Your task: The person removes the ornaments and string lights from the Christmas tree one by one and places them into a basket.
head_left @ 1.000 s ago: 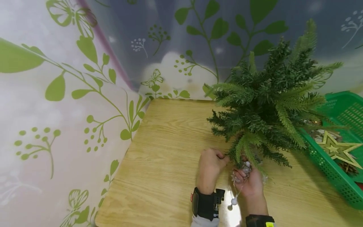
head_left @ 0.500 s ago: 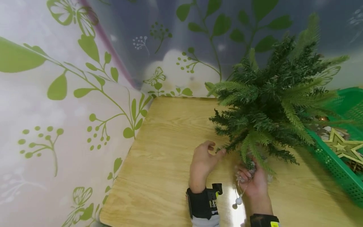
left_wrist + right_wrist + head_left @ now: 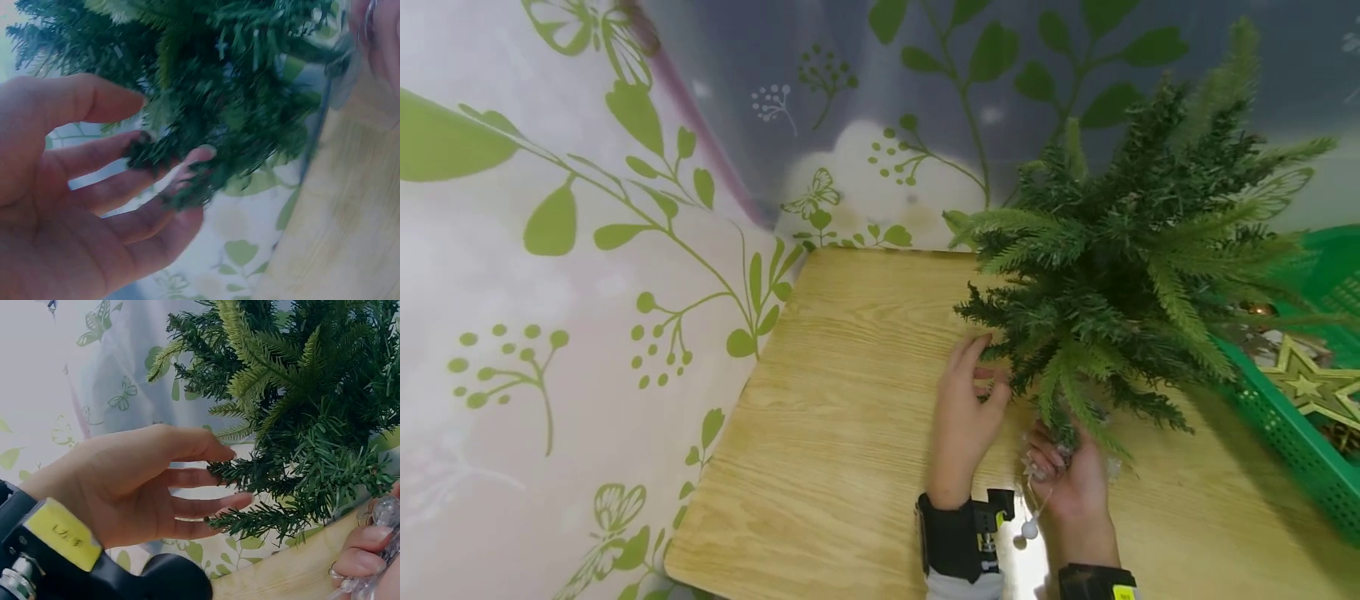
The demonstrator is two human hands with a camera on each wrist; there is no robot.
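Observation:
An artificial Christmas tree (image 3: 1120, 275) with dark and light green needles stands on the wooden table. My left hand (image 3: 966, 412) is at its lower left branches. In the left wrist view, the thumb and spread fingers lie around low branch tips (image 3: 187, 169), the fingers touching the needles without a firm grip. My right hand (image 3: 1071, 479) is below the front branches, its fingers curled around a bundle of clear, bead-like string (image 3: 385, 512). From that bundle a small white ball (image 3: 1029, 529) hangs on a thin strand. The fingers hide part of the bundle.
A green perforated basket (image 3: 1288, 446) stands to the right, holding a gold star (image 3: 1307, 383), a pine cone (image 3: 1341, 437) and a shiny copper-coloured ball (image 3: 1258, 308). Patterned cloth walls (image 3: 587, 333) border the table (image 3: 820, 417) at the left and back.
My left hand drew back leftward from the branch, its fingers parting, then reached forward and up to the low left branches. The right hand keeps its hold on the clear bundle.

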